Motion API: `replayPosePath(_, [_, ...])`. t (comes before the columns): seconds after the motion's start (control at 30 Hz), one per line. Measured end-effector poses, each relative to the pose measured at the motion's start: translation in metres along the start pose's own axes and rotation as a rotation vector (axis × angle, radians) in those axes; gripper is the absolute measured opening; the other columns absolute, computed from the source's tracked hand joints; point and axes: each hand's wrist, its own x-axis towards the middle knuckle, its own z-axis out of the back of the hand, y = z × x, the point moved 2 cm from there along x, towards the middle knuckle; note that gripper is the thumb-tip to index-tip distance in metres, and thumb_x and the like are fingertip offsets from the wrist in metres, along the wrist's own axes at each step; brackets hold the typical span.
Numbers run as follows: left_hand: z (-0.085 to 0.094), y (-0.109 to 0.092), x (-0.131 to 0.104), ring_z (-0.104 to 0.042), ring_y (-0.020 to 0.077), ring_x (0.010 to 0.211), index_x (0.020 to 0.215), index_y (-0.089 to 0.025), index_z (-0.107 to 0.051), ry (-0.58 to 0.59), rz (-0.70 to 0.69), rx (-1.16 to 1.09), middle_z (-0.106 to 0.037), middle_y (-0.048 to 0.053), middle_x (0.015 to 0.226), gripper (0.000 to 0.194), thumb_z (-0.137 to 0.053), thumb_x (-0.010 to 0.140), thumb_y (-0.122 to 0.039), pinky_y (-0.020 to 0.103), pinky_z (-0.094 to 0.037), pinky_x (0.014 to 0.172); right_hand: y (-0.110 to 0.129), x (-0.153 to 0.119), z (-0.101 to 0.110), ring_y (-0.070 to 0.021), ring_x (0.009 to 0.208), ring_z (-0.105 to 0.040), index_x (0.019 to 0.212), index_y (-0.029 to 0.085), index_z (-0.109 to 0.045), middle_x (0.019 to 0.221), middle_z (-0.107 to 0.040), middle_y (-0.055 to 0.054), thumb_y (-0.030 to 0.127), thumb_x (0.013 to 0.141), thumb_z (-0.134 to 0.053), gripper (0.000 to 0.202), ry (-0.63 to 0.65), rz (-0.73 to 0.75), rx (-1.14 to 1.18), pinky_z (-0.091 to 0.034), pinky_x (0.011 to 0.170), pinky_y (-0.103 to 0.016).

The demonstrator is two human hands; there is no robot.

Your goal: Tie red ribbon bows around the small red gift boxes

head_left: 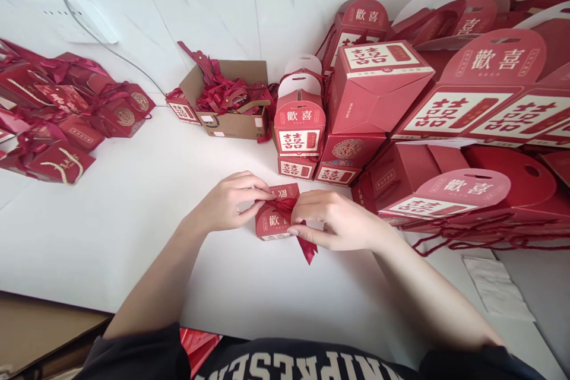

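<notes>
A small red gift box [272,227] with white characters sits on the white table in front of me. Across its top lies a dark red ribbon [285,206] formed into a bow, with one tail [308,249] hanging down at the right. My left hand [238,200] pinches the bow's left side between thumb and fingers. On the other side my right hand [333,218] has its thumb and fingers closed on the ribbon's right part, hiding some of the box and bow.
An open cardboard box [236,124] full of ribbons stands against the tiled wall. Large red gift boxes [485,71] are stacked on the right, with smaller boxes [297,136] beside them. Ribboned boxes [66,160] lie piled at left. White paper [496,288] lies at right.
</notes>
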Motion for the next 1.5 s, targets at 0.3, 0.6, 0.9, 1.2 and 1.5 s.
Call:
replayPosePath(0.3, [0.002,0.007,-0.006,-0.060,0.0165,0.086,0.097,-0.027,-0.073,-0.058,-0.005,-0.006,-0.066,0.005,0.096,0.031,-0.054,0.083,-0.006,0.031,-0.053,0.075,-0.017,-0.001,0.004,-0.0215,0.092,-0.058,0.099,0.019,-0.061,0.100,-0.061,-0.009,0.020,0.094,-0.052,0.010,-0.187,-0.156,-0.094,-0.048,0.080,-0.035])
replayPosePath(0.6, [-0.003,0.002,-0.003,-0.057,0.0164,0.080,0.093,-0.023,-0.072,-0.086,-0.029,0.028,-0.065,0.005,0.089,0.021,-0.059,0.083,-0.009,0.032,-0.050,0.072,-0.023,-0.001,0.004,-0.0214,0.097,-0.056,0.102,0.019,-0.062,0.100,-0.060,-0.007,0.017,0.094,-0.051,0.014,-0.146,-0.131,-0.093,-0.047,0.084,-0.036])
replayPosePath(0.9, [-0.004,0.007,-0.004,-0.056,0.0158,0.076,0.105,-0.028,-0.073,-0.122,-0.074,0.014,-0.064,0.003,0.085,0.034,-0.060,0.081,-0.008,0.030,-0.049,0.067,-0.025,-0.001,0.003,-0.0209,0.094,-0.056,0.100,0.018,-0.061,0.099,-0.060,-0.008,0.016,0.096,-0.048,0.014,-0.138,-0.140,-0.120,-0.047,0.083,-0.035])
replayPosePath(1.2, [-0.004,0.003,-0.003,-0.053,0.0166,0.076,0.111,-0.021,-0.069,-0.053,-0.125,0.279,-0.063,0.005,0.087,0.032,-0.055,0.084,-0.009,0.031,-0.048,0.067,-0.027,-0.001,0.002,-0.0206,0.097,-0.057,0.104,0.019,-0.063,0.102,-0.061,-0.007,0.016,0.096,-0.050,0.016,-0.147,-0.137,-0.102,-0.047,0.085,-0.035])
replayPosePath(1.5, [-0.005,-0.012,-0.001,-0.055,0.0196,0.079,0.099,-0.020,-0.065,-0.034,-0.171,0.744,-0.065,0.005,0.088,0.021,-0.052,0.088,-0.007,0.034,-0.046,0.070,-0.016,0.003,-0.003,-0.0203,0.095,-0.057,0.105,0.019,-0.062,0.101,-0.062,-0.007,0.024,0.097,-0.052,0.014,-0.208,-0.061,-0.091,-0.046,0.087,-0.035])
